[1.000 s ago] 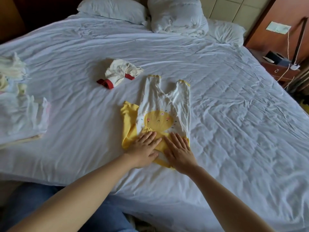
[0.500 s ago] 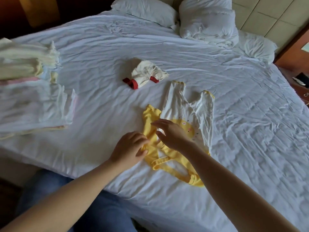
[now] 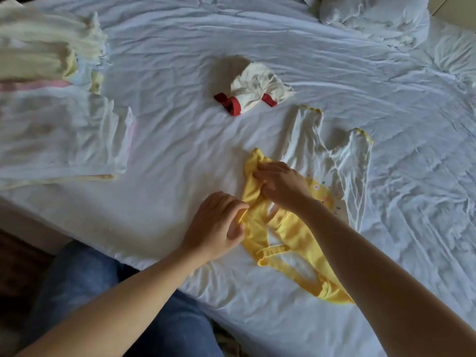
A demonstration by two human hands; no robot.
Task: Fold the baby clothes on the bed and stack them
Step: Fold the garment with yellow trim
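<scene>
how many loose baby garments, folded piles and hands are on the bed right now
loose garments: 2 (yellow and white cotton baby romper, crumpled cream baby garment with red cuffs)
folded piles: 2 (cream folded pile, white folded pile)
hands: 2 (left hand, right hand, both gripping the romper)
total: 6

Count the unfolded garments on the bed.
2. The yellow-and-white romper lies at the near edge of the bed, gripped by the left hand and right hand. The cream garment with red cuffs lies crumpled beyond it. The blurred stack at left may hide others.
</scene>
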